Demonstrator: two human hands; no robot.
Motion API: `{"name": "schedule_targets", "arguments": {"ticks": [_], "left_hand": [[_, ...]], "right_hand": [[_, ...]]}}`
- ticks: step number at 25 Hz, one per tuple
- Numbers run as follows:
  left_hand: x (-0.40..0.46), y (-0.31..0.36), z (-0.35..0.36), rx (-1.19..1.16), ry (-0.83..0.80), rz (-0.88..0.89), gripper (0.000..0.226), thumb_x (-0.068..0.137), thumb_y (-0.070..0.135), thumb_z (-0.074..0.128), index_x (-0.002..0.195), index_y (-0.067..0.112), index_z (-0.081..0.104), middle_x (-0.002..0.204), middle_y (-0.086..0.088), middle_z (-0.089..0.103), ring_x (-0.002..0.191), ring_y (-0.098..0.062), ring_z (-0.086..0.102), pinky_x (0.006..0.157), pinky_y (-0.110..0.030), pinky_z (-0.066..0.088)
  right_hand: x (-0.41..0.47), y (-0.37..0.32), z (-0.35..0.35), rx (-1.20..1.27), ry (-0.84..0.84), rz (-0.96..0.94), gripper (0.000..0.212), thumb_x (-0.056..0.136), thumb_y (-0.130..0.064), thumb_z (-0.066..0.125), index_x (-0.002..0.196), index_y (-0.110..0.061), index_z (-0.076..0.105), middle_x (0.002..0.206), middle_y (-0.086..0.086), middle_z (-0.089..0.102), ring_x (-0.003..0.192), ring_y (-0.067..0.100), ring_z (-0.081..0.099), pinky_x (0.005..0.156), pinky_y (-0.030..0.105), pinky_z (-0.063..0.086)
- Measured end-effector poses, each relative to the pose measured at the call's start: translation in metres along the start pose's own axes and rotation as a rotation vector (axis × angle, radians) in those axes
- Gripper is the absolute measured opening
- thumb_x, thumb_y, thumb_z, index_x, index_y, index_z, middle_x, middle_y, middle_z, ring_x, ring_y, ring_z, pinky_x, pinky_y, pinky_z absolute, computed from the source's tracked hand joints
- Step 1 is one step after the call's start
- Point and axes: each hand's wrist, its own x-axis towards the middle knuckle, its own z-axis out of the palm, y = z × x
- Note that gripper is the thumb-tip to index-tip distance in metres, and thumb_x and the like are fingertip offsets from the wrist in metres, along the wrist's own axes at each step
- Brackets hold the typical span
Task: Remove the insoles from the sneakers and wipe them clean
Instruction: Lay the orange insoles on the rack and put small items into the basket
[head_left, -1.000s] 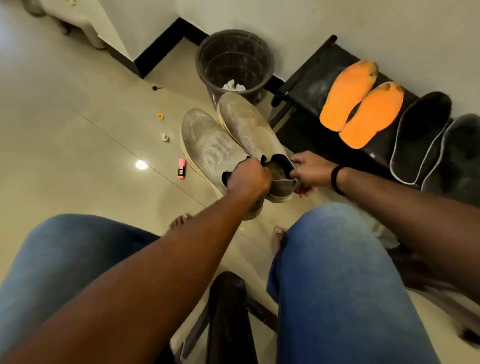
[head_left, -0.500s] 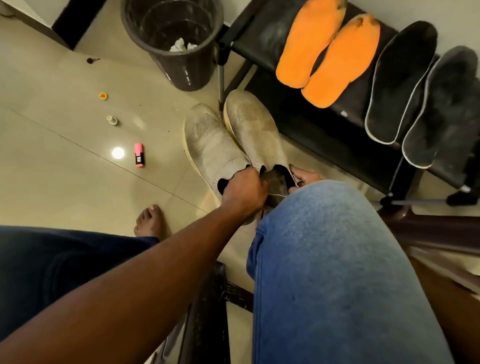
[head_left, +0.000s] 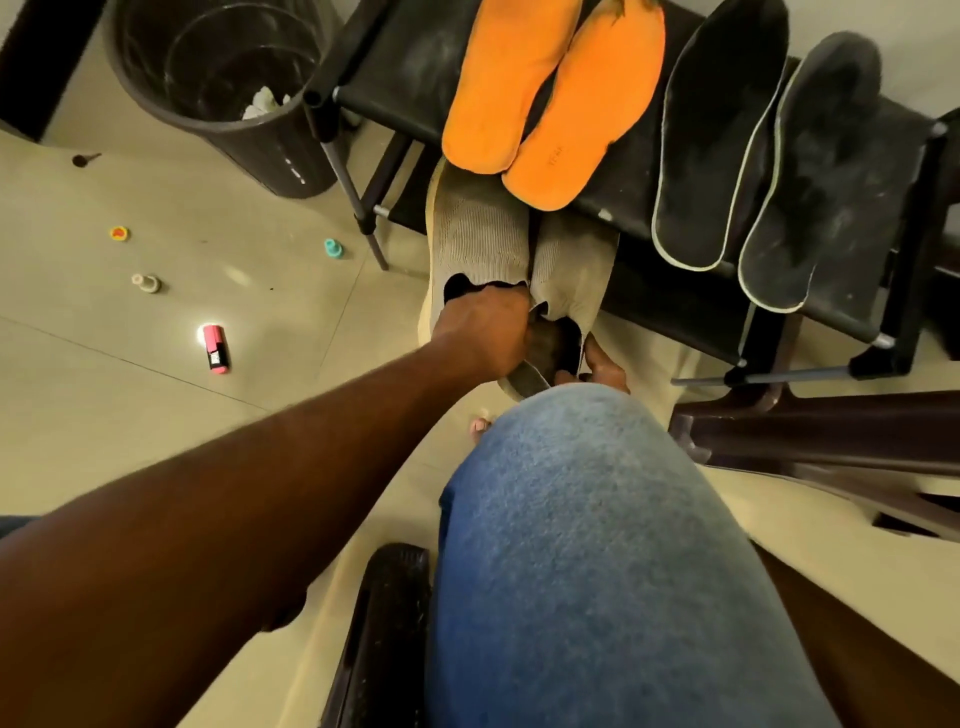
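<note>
Two beige knit sneakers (head_left: 480, 234) are held side by side, their toes reaching under the black rack (head_left: 639, 192). My left hand (head_left: 485, 327) grips both sneakers at their collars, between the two openings. My right hand (head_left: 602, 366) holds the heel edge of the right sneaker (head_left: 574, 270); my blue-jeaned knee hides most of that hand. On the rack's top lie two orange insoles (head_left: 550, 93) and two black insoles with pale edges (head_left: 769, 156).
A dark bin (head_left: 223, 98) with crumpled white paper stands at the back left. On the tiled floor lie a pink highlighter (head_left: 215, 347) and small caps (head_left: 332, 248). A dark brown chair part (head_left: 831, 436) is at the right. My bare toes (head_left: 480, 427) show by the knee.
The sneakers have moved to the right, from the floor by the bin toward the rack, with their toes now under its top shelf. My right hand has become mostly hidden behind my knee.
</note>
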Motion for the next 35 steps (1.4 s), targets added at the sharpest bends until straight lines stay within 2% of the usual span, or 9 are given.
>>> {"name": "schedule_targets", "arguments": {"ticks": [2,5,8,13,19,23,26,28,35], "left_hand": [[0.014,0.002,-0.003,0.05,0.046,0.044,0.022,0.099,0.027,0.049,0.115,0.012,0.055,0.107,-0.01,0.065,0.09,-0.029,0.062,0.069,-0.035,0.037],[0.033,0.004,0.0,0.083,0.091,0.055,0.026,0.099,0.027,0.048,0.119,0.011,0.053,0.112,-0.012,0.063,0.099,-0.034,0.063,0.069,-0.036,0.037],[0.045,0.002,0.004,0.078,0.113,0.049,0.029,0.1,0.029,0.049,0.124,0.013,0.051,0.115,-0.012,0.062,0.1,-0.034,0.064,0.068,-0.034,0.04],[0.057,-0.004,0.009,0.135,0.198,0.108,0.028,0.101,0.033,0.045,0.12,0.013,0.053,0.11,-0.011,0.065,0.096,-0.03,0.063,0.07,-0.035,0.039],[0.08,0.0,0.0,0.19,0.282,0.12,0.023,0.101,0.03,0.047,0.116,0.016,0.058,0.106,-0.008,0.068,0.092,-0.026,0.065,0.07,-0.034,0.035],[0.084,0.0,0.0,0.214,0.287,0.117,0.024,0.1,0.028,0.05,0.119,0.016,0.057,0.107,-0.007,0.068,0.093,-0.026,0.065,0.068,-0.031,0.037],[0.084,-0.001,-0.001,0.227,0.31,0.115,0.025,0.1,0.027,0.052,0.122,0.016,0.055,0.109,-0.008,0.067,0.097,-0.026,0.065,0.07,-0.031,0.038],[0.086,0.001,-0.005,0.258,0.327,0.136,0.025,0.1,0.026,0.053,0.123,0.015,0.055,0.111,-0.009,0.067,0.1,-0.027,0.064,0.076,-0.033,0.04],[0.108,-0.002,-0.014,0.202,0.36,0.206,0.026,0.102,0.029,0.047,0.114,0.013,0.065,0.114,-0.012,0.067,0.109,-0.034,0.06,0.096,-0.041,0.045]], "right_hand": [[0.0,-0.008,-0.001,0.168,0.059,0.101,0.063,0.088,-0.003,0.052,0.138,-0.041,0.044,0.083,0.005,0.066,0.055,0.016,0.063,0.049,0.017,0.045],[0.004,-0.018,0.001,0.299,0.154,0.139,0.06,0.086,-0.002,0.049,0.138,-0.031,0.049,0.083,0.014,0.07,0.043,0.018,0.059,0.049,0.026,0.053],[0.013,-0.021,0.005,0.279,0.179,0.113,0.043,0.088,-0.007,0.048,0.127,-0.024,0.053,0.085,0.014,0.07,0.048,0.024,0.066,0.057,0.04,0.061],[0.039,-0.02,0.008,0.268,0.268,0.11,0.044,0.089,-0.012,0.047,0.131,-0.021,0.05,0.104,0.013,0.068,0.054,0.032,0.069,0.055,0.045,0.061],[0.062,-0.029,0.008,0.388,0.346,0.151,0.042,0.087,-0.014,0.046,0.128,-0.021,0.053,0.086,0.013,0.07,0.047,0.032,0.067,0.052,0.048,0.06],[0.068,-0.03,0.009,0.4,0.375,0.134,0.04,0.088,-0.014,0.045,0.126,-0.02,0.053,0.087,0.014,0.071,0.045,0.029,0.066,0.051,0.047,0.059],[0.069,-0.029,0.011,0.421,0.382,0.124,0.041,0.089,-0.012,0.044,0.129,-0.019,0.052,0.097,0.014,0.07,0.045,0.026,0.067,0.048,0.039,0.059],[0.07,-0.031,0.012,0.448,0.393,0.117,0.042,0.089,-0.01,0.045,0.131,-0.016,0.05,0.1,0.013,0.069,0.047,0.025,0.068,0.046,0.033,0.057],[0.088,-0.042,0.01,0.543,0.445,0.1,0.038,0.089,-0.011,0.046,0.127,-0.014,0.051,0.099,0.011,0.07,0.056,0.029,0.069,0.047,0.032,0.057]]}}
